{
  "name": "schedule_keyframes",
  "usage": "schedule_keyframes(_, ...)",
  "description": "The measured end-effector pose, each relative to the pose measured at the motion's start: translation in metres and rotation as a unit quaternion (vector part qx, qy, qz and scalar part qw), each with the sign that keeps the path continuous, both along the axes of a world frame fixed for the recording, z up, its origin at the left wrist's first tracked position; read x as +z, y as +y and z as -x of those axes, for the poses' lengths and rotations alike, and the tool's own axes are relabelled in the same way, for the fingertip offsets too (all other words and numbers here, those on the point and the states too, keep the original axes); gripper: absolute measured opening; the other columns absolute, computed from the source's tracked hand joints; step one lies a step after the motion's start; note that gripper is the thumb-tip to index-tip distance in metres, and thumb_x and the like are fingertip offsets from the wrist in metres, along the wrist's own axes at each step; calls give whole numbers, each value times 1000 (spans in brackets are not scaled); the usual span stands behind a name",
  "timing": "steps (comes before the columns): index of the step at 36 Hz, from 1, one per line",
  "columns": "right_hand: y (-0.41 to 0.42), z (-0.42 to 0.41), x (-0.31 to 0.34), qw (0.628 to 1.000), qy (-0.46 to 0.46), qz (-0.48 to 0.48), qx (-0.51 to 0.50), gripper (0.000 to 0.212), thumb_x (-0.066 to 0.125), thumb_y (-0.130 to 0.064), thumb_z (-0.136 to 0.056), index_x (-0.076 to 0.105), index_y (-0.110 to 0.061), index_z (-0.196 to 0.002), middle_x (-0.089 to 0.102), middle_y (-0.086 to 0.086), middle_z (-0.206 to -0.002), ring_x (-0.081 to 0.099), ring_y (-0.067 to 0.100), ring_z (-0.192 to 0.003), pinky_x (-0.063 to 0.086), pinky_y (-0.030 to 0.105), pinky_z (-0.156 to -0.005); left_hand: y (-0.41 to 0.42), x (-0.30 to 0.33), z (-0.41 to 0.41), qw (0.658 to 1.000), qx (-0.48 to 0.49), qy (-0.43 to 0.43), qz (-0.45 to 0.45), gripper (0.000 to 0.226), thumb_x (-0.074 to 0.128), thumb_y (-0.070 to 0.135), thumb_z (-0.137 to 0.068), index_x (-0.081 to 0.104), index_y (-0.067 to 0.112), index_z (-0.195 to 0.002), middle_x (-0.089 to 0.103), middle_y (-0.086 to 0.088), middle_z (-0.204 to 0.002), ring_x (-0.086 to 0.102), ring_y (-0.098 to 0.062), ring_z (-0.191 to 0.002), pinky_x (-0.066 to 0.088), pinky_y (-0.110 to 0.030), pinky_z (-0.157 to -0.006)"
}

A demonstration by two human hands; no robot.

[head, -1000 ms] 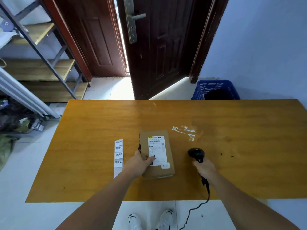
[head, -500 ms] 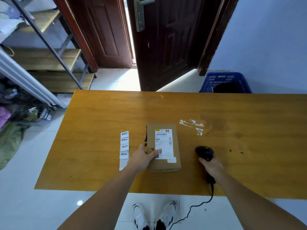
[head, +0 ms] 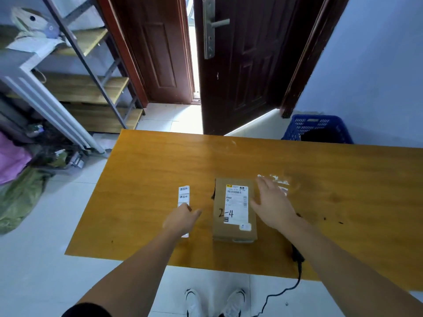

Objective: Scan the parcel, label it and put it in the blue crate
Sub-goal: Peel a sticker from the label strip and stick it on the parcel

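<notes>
A small brown cardboard parcel (head: 233, 209) lies flat on the orange wooden table (head: 332, 202), its white shipping label marked "2-4" facing up. My right hand (head: 272, 204) hovers open at the parcel's right edge, fingers spread. My left hand (head: 180, 219) rests on the strip of white stickers (head: 184, 195) left of the parcel, fingers curled on the strip's lower part. The black scanner (head: 297, 255) lies on the table under my right forearm, mostly hidden, its cable hanging off the front edge. The blue crate (head: 317, 128) stands on the floor behind the table's far right.
A dark wooden door (head: 240, 65) stands ajar beyond the table. Metal shelving (head: 91, 65) and piled bags fill the left side. White tape residue (head: 278, 178) marks the tabletop. My shoes (head: 212, 303) show below the front edge.
My right hand let go of the scanner and moved left to the parcel. My left hand left the parcel and went to the sticker strip.
</notes>
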State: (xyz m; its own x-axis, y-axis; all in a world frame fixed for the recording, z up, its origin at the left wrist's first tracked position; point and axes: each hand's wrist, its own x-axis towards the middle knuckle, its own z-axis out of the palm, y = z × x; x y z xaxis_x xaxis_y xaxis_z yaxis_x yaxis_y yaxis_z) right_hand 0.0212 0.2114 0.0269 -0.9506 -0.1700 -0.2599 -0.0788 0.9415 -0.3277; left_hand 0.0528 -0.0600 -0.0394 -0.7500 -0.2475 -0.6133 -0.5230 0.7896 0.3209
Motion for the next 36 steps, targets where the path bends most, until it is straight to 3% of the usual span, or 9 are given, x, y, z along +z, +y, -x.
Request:
schedule_keyframes(5,-86,-13,5,993,-16,54,100,64,48,-36,-106,29,-10,-161,30,7,-168,30,23,-153,31,38,-122,-23,-17,-27,998,46,-18,29,44,61,53,-92,60,20,-122,71,-2,-117,70,-26,-102,58,-40,-88)
schedule_keyframes(10,-148,-35,-9,986,-61,104,116,60,52,-32,-103,35,-12,-158,38,6,-163,35,24,-149,34,41,-120,-24,-42,-43,996,82,-31,26,58,58,60,-91,52,16,-128,65,-6,-127,66,-30,-116,52,-39,-91)
schedule_keyframes(13,-165,-43,-22,984,-94,94,115,55,51,-35,-103,40,-15,-154,45,4,-156,44,25,-141,43,45,-113,-21,-52,-41,993,112,-32,13,47,52,51,-97,47,14,-124,64,-10,-130,64,-33,-120,47,-40,-89)
schedule_keyframes(16,-171,-47,-35,983,-118,74,118,52,49,-35,-105,41,-17,-153,46,3,-156,44,24,-140,47,44,-110,-20,-60,-38,989,145,-17,2,29,55,40,-97,38,17,-107,68,-10,-117,67,-34,-109,46,-38,-79)
schedule_keyframes(19,-171,-50,-45,981,-128,74,125,51,49,-36,-105,42,-17,-153,46,3,-156,43,23,-140,48,44,-110,-22,-64,-39,981,191,-2,-39,34,62,40,-95,39,16,-105,65,-6,-102,67,-33,-102,50,-39,-77)
schedule_keyframes(21,-170,-50,-49,981,-131,73,123,53,50,-34,-104,41,-17,-154,45,3,-157,43,22,-141,46,44,-111,-23,-64,-39,967,233,13,-101,34,71,34,-91,48,13,-104,66,-9,-102,67,-34,-102,56,-44,-83)
schedule_keyframes(23,-168,-50,-51,981,-131,73,120,54,50,-35,-104,41,-17,-154,45,3,-158,44,22,-142,45,43,-113,-26,-66,-39,938,293,39,-179,10,72,13,-90,62,9,-92,73,-19,-105,70,-38,-96,59,-49,-85)
schedule_keyframes(28,-166,-47,-53,983,-130,87,96,50,51,-34,-104,45,-19,-152,50,3,-154,51,23,-137,46,38,-109,-32,-57,-41,860,384,46,-333,24,60,3,-100,69,7,-122,73,-9,-85,58,-14,-51,44,-26,-48)
schedule_keyframes(36,-168,-33,-48,992,-58,96,65,41,53,-31,-105,58,-20,-145,62,2,-141,56,22,-128,48,37,-102,-37,-42,-44,832,366,107,-402,27,67,9,-99,69,26,-121,75,-1,-93,59,-10,-62,47,-17,-45)
